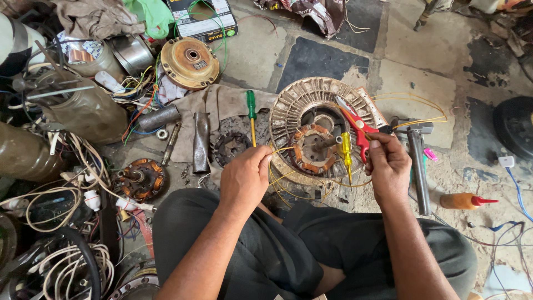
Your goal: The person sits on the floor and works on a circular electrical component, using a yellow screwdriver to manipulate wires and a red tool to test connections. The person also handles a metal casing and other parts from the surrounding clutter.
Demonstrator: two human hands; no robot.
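Yellow thin wire (283, 176) is pinched in the left hand (244, 180), fingers together on it, just near of the round ribbed grey metal motor housing (300, 100) with its copper-wound stator (313, 149) on the floor. Right hand (388, 166) has fingers clamped on red-handled scissors (358, 129) at the housing's right edge, near a yellow-handled screwdriver (346, 150). Green-handled screwdriver (251, 114) lies on a brown cloth (222, 103) to the left; orange squeeze bottle with red nozzle (465, 200) sits right.

A green-handled screwdriver (251, 114) lies on a cloth (222, 105), an orange squeeze bottle (465, 200) well right.
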